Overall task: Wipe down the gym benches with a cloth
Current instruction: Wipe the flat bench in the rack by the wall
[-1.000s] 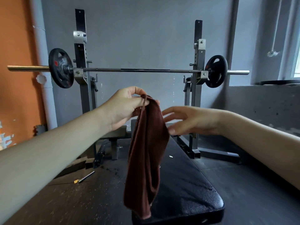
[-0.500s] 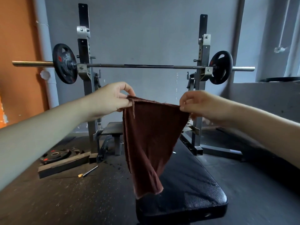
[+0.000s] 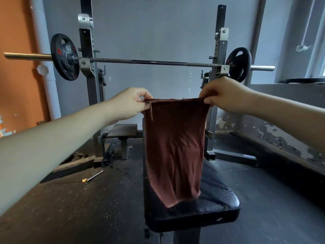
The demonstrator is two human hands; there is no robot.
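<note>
So here's where we're at: we've got the brown cloth (image 3: 175, 147) stretched out flat between both hands, hanging straight down like a little curtain over the black bench (image 3: 219, 199). Our left hand (image 3: 130, 103) pinches the cloth's top left corner between thumb and fingers, and our right hand (image 3: 225, 95) has its fingers curled over the top right corner, so the top edge runs pretty much taut and level between them. The cloth hangs over the middle of the pad, and its bottom edge slants, with the lowest corner down by the near end of the bench. We honestly can't tell if that corner touches the pad or just floats above it.

Behind the cloth, at the far end of the bench, there's a barbell (image 3: 158, 62) sitting across the two uprights of the rack (image 3: 88, 85), with one black plate on the left (image 3: 64, 57) and one on the right (image 3: 238, 64). On the dusty dark floor (image 3: 70, 208) off the bench's left side lies a small metal pin with a yellow tip (image 3: 93, 177), well apart from the pad.
</note>
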